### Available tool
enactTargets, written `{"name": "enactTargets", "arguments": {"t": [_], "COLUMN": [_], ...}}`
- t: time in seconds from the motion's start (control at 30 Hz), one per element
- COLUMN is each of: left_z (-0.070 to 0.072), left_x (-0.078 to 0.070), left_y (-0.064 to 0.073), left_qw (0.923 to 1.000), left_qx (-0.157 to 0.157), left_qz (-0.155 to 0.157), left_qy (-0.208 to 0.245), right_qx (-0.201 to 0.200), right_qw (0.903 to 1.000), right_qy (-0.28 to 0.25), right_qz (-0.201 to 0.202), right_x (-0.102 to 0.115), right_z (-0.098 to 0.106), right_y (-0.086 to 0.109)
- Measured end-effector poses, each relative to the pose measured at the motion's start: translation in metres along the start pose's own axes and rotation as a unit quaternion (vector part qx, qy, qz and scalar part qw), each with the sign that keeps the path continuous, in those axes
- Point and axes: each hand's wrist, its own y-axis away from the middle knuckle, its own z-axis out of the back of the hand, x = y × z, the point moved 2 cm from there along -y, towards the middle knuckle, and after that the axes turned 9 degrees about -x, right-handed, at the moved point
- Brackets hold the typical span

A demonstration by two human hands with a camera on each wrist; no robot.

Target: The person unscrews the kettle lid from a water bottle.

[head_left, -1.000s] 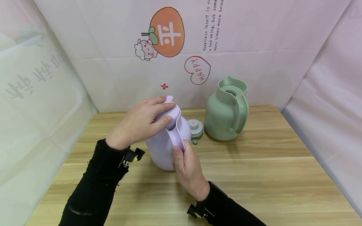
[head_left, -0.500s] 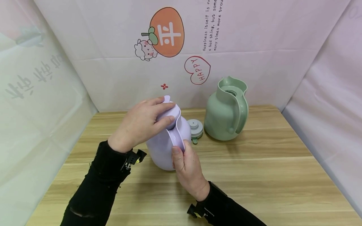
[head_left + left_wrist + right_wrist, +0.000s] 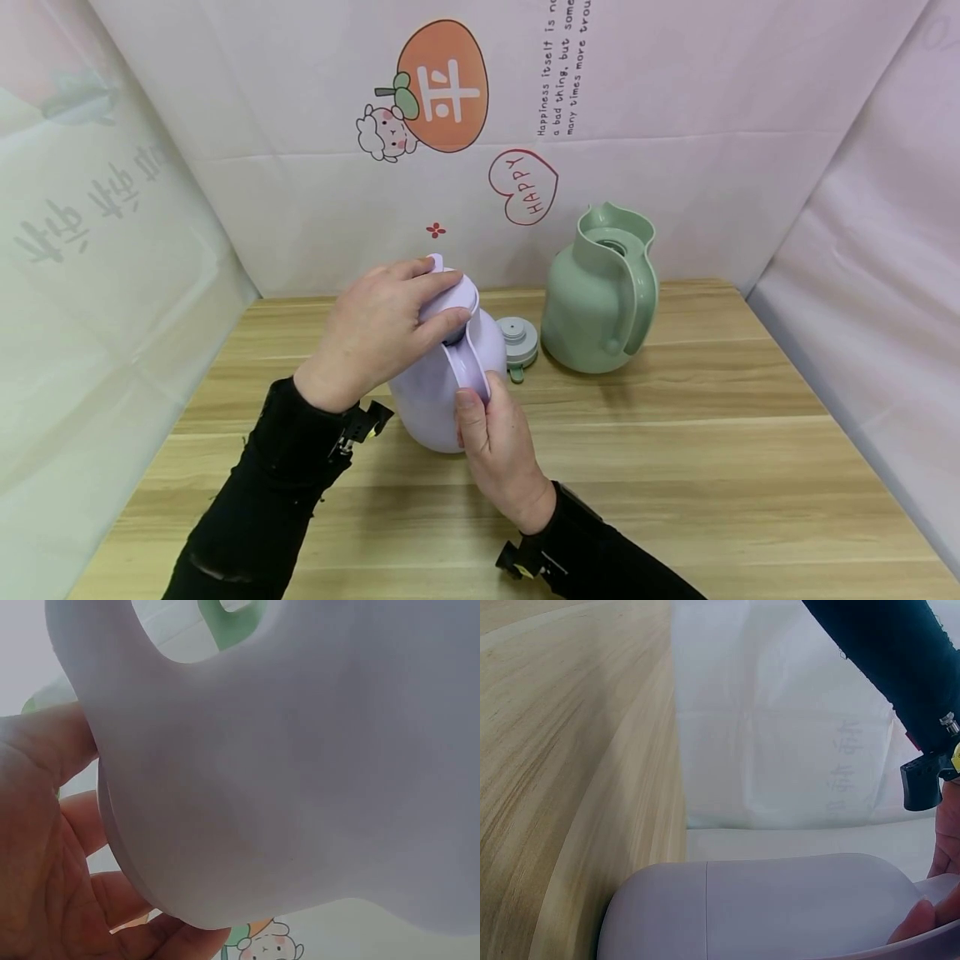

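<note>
A lavender thermos jug (image 3: 423,400) stands on the table in the head view. My left hand (image 3: 375,329) lies over its round lid (image 3: 456,298), thumb on the near side and fingers across the far side, by the lid's small tab. Lower down, my right hand (image 3: 502,454) grips the jug's handle (image 3: 467,367), its thumb along the near side. The left wrist view has the jug's body and spout edge close up, with the fingers (image 3: 79,742) at its rim. In the right wrist view the jug (image 3: 802,900) stands on the wood, its base near the left.
A green thermos jug (image 3: 581,308) without a lid stands at the back right. Between the two jugs lies a grey-green stopper lid (image 3: 517,337) on the wooden table (image 3: 675,467). White printed cloth (image 3: 315,208) walls the back and both sides.
My left hand has turned a little on the lid: its thumb has shifted right, and the lid's tab has moved left. The left wrist has edged right. My right hand and the jug stay still.
</note>
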Motion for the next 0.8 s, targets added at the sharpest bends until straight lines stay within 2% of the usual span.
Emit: {"name": "enactTargets", "arguments": {"t": [0.2,0.43,0.53,0.8], "left_z": [-0.0015,0.0034,0.0045,0.0051], "left_x": [0.0039,0.01,0.0102,0.0094], "left_y": [0.001,-0.0007,-0.0017,-0.0028], "left_qw": [0.9999,0.9966,0.9951,0.9954], "left_qx": [0.005,0.054,0.069,0.066], "left_qz": [-0.014,-0.027,-0.032,-0.041], "left_qy": [0.006,0.057,0.063,0.055], "right_qx": [-0.002,-0.001,-0.001,-0.001], "right_qw": [1.0,1.0,1.0,0.9999], "right_qy": [0.0,-0.003,-0.003,-0.006], "right_qz": [0.003,0.004,0.007,0.009], "right_x": [-0.0002,-0.0003,-0.0003,-0.001], "right_z": [-0.0005,-0.0007,-0.0008,-0.0007], "right_y": [0.0002,0.0004,0.0003,0.0003]}}
